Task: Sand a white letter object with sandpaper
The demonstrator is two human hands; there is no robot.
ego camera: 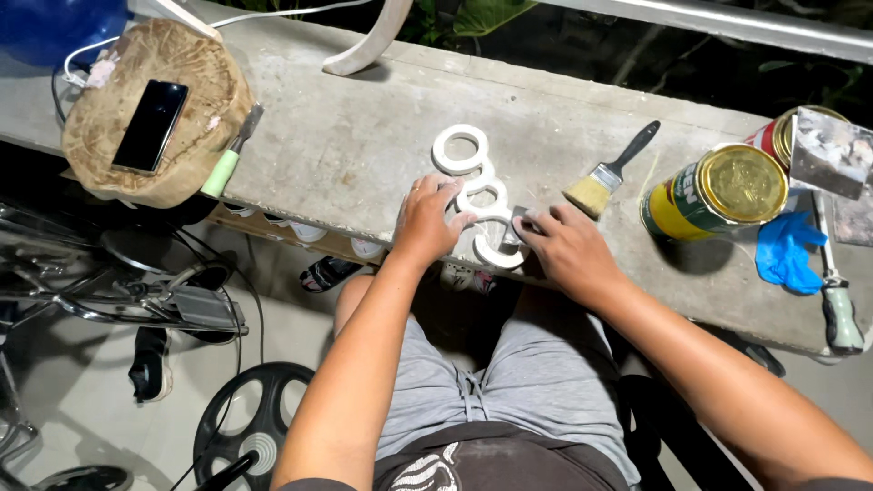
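Both forearms reach forward over the lap to the near edge of a concrete surface (346,155). The left hand (426,218) lies palm down, fingers spread loosely over a white piece of joined rings (473,191), pinning it rather than grasping. The right hand (568,250) has its grip closed on a small grey block (511,229) pressed against the nearest ring, which overhangs the edge. A brush (607,173) lies just beside the right hand, two tins (718,191) and a blue glove (787,250) farther right; bare concrete opens to the left.
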